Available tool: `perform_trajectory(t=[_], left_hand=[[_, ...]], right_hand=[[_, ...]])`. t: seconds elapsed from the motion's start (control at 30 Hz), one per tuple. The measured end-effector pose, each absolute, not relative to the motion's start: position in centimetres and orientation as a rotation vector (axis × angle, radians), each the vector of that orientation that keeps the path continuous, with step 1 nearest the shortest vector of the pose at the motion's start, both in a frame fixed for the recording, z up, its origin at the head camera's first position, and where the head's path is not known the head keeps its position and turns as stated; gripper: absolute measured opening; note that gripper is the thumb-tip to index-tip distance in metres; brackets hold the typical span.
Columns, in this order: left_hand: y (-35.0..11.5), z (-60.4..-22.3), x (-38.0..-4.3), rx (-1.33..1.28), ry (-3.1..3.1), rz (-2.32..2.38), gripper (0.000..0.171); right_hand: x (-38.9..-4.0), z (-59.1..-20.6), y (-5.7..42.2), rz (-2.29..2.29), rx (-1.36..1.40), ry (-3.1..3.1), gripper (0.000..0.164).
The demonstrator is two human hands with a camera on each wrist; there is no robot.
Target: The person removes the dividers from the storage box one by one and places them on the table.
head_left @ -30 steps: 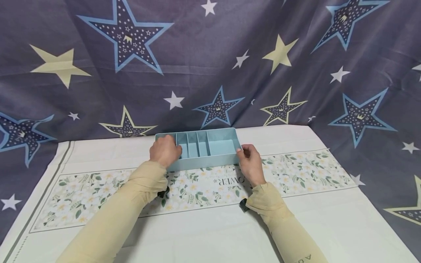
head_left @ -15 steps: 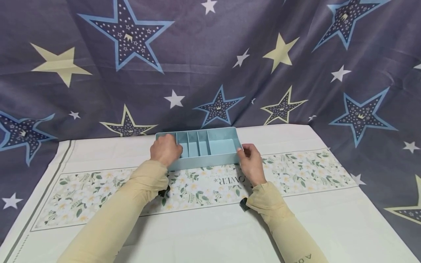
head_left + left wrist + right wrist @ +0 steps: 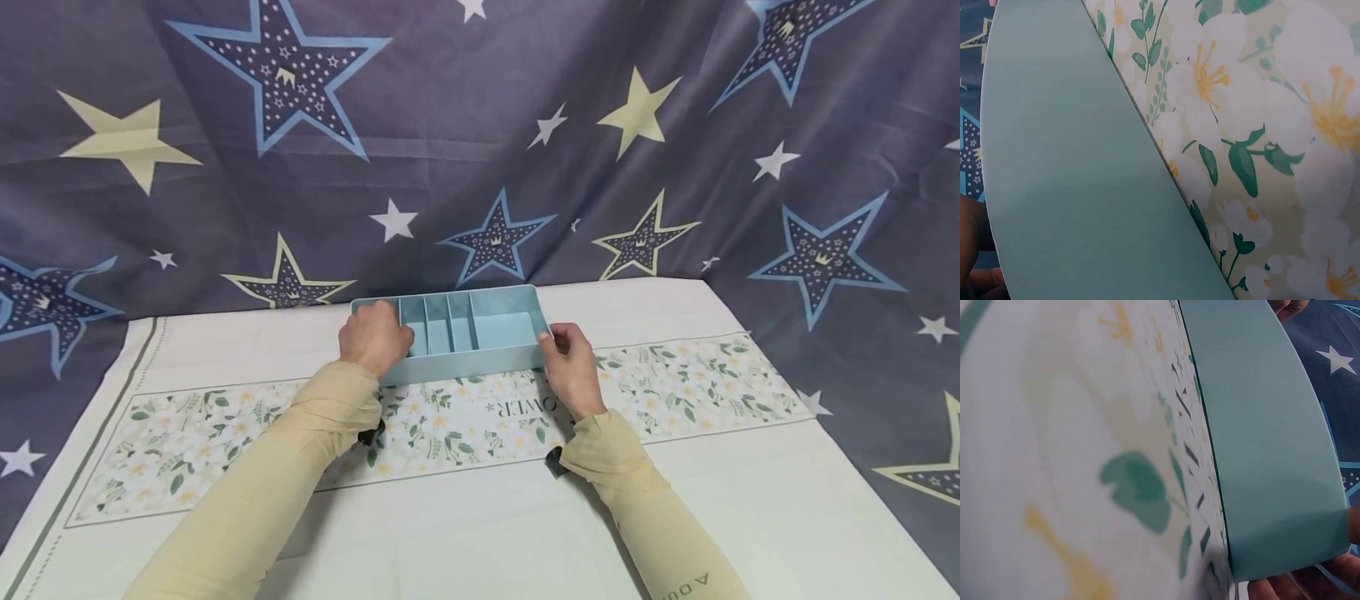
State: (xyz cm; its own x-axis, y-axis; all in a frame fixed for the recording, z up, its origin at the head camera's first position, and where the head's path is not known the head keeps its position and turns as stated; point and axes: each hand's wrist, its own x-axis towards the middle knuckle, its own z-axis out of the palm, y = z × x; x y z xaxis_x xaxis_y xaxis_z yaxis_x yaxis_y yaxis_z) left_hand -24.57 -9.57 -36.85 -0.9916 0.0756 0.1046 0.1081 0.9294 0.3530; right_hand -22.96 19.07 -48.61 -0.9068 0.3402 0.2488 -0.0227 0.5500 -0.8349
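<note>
A pale blue divided organizer tray [image 3: 510, 328] lies on the cloth toward the back of the table. Several narrow compartments and one wide one on the right show inside it. My left hand [image 3: 375, 337] grips the tray's left end, its fingers curled down over the rim; the fingertips and most of the leftmost compartment are hidden. At the other end my right hand [image 3: 572, 371] pinches the right front corner, with the thumb at the rim and the fingers around the outside. The wrist views show the tray's front wall [image 3: 1079, 162] and fingers [image 3: 1285, 587] at its right end.
Under the tray and both forearms runs a white tablecloth [image 3: 450, 542] with a floral band [image 3: 675, 387]. A dark curtain [image 3: 465, 100] printed with stars hangs right behind the table and along its right side.
Both hands keep the same hold on the tray, which stays in place on the cloth. Only the head view has shifted slightly.
</note>
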Motion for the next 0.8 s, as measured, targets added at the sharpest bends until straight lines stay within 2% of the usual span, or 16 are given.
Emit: perform_trajectory(t=[0.27,0.57,0.8], left_hand=[[-9.5,-36.3,-24.5,-0.162,-2.957,-0.560,0.026],[-9.6,-35.7,-24.7,-0.169,-2.947,-0.532,0.025],[-9.6,-35.3,-24.7,-0.205,-2.929,-0.529,0.022]], right_hand=[[-22.9,-48.6,19.1,1.314,-0.258,-2.400,0.037],[-22.8,-48.5,19.1,1.324,-0.249,-2.389,0.049],[-22.9,-48.5,19.1,1.329,-0.241,-2.387,0.047]])
